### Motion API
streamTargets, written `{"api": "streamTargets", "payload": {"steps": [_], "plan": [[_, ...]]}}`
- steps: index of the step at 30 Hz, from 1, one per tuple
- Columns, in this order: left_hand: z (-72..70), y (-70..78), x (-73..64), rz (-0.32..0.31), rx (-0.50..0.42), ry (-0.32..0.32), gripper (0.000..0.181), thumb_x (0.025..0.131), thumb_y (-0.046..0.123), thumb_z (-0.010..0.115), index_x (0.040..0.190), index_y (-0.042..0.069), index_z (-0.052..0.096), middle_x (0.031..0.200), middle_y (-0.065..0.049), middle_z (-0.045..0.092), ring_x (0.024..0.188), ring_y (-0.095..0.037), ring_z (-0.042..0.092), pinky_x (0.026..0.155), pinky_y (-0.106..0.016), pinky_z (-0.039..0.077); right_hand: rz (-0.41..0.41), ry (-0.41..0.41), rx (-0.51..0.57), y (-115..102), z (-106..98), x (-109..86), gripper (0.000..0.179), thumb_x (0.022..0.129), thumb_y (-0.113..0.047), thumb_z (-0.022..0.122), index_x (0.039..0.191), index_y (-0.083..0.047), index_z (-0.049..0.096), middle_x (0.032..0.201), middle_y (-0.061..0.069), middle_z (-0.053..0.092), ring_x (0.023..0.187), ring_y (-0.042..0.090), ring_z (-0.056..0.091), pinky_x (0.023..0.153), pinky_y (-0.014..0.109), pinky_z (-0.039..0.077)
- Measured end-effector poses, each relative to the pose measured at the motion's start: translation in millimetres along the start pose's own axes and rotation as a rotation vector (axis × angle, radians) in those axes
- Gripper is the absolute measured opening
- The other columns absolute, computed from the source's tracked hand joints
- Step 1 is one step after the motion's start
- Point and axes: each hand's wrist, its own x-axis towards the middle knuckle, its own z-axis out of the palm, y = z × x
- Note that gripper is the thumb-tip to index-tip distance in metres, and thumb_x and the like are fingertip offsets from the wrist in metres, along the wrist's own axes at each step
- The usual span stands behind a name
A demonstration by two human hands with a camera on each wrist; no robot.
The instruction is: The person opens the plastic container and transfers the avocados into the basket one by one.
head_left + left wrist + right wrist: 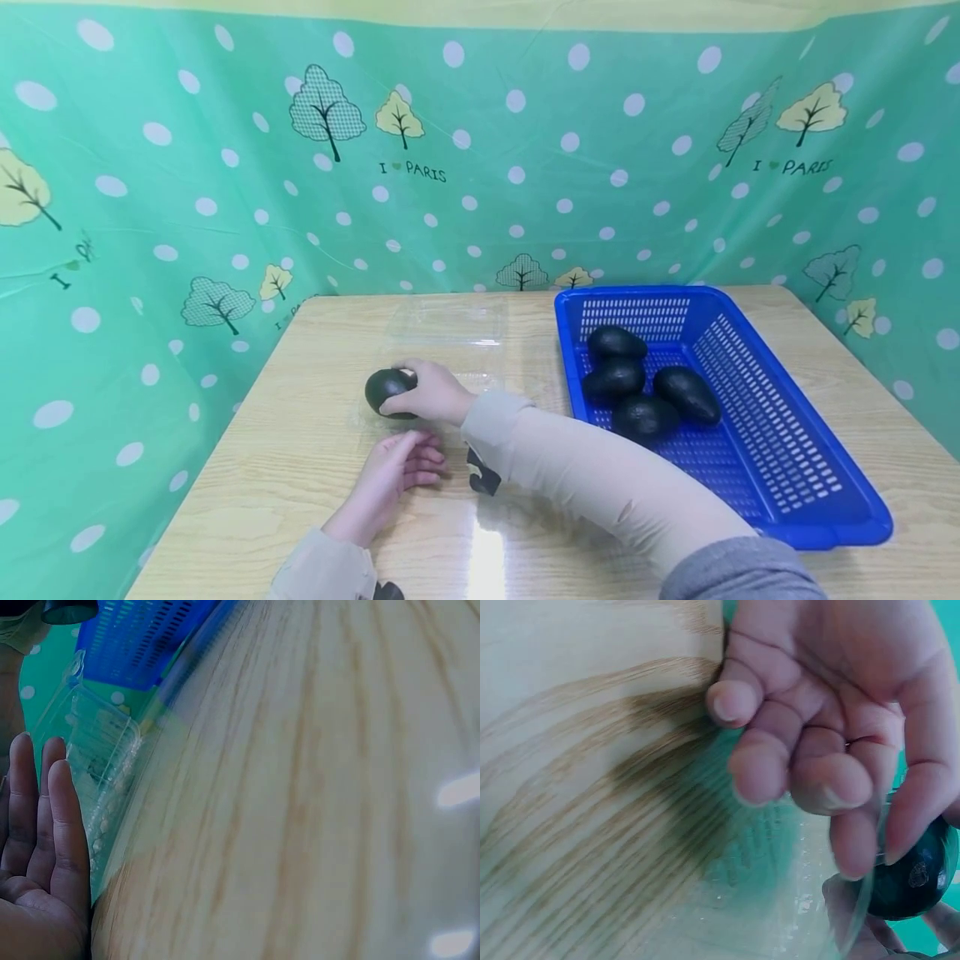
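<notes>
In the head view my right hand (433, 392) grips a dark avocado (386, 390) from its right side, thumb in front and fingers behind. The avocado is over the near left part of a clear plastic clamshell box (450, 321), whose lid lies folded back. Just nearer the body, my left hand (393, 467) holds nothing, its fingers loosely bent and pointing right. Straighter fingers of the left hand (45, 832) show beside the box in the left wrist view. From the right wrist, the avocado (911, 881) appears partly behind the large left hand (817, 727).
A blue plastic basket (825, 450) stands on the right of the wooden table (247, 467), with several dark avocados (686, 394) gathered in its left part. Behind the table hangs a green dotted curtain (480, 217). My right forearm reaches across the front of the basket.
</notes>
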Motion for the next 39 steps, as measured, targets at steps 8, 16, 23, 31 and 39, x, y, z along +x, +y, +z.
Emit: {"api": "streamTargets", "payload": {"steps": [8,16,23,31,39], "plan": [[0.8,0.7,-0.1,-0.002,-0.007,0.000,0.029,0.101,0.019,0.047,0.107,-0.003,0.065,0.079,0.003,0.068,0.076,-0.013,0.069,0.072,-0.028,0.060,0.015,-0.015,0.073,-8.2,-6.9,-3.7,0.073,0.077,-0.029,0.082,0.142,-0.014,0.051,0.125,0.015,0.064,0.110,0.025,0.062,0.094,0.039,0.053],[0.8,1.0,0.0,0.000,-0.011,0.005,0.028,0.101,0.019,0.047,0.106,-0.002,0.065,0.079,0.003,0.069,0.075,-0.013,0.069,0.072,-0.028,0.060,0.030,-0.010,0.138,-14.8,-15.2,-6.6,0.072,0.076,-0.029,0.082,0.141,-0.018,0.053,0.125,0.015,0.063,0.109,0.026,0.062,0.091,0.040,0.054],[0.6,1.6,0.0,-0.009,-0.013,0.003,0.027,0.101,0.020,0.049,0.105,0.000,0.066,0.078,0.003,0.069,0.075,-0.013,0.069,0.072,-0.027,0.060,0.047,-0.002,0.216,-22.7,-22.4,-12.9,0.069,0.076,-0.026,0.083,0.139,-0.020,0.054,0.120,0.012,0.063,0.104,0.023,0.062,0.091,0.041,0.053],[1.1,1.4,0.4,-0.001,-0.005,0.010,0.026,0.100,0.020,0.050,0.103,0.001,0.068,0.078,0.003,0.069,0.075,-0.012,0.069,0.072,-0.027,0.060,0.051,0.003,0.296,-23.0,-29.1,-15.8,0.066,0.076,-0.026,0.082,0.137,-0.022,0.056,0.124,0.012,0.062,0.105,0.023,0.062,0.095,0.044,0.049],[3.4,-2.3,2.0,-0.006,-0.015,0.043,0.022,0.098,0.020,0.053,0.096,0.004,0.069,0.076,0.001,0.070,0.073,-0.014,0.069,0.070,-0.029,0.061,0.042,-0.014,0.352,-19.2,-38.3,-22.0,0.066,0.077,-0.025,0.080,0.137,-0.019,0.054,0.129,0.012,0.059,0.110,0.025,0.061,0.099,0.046,0.047]]}}
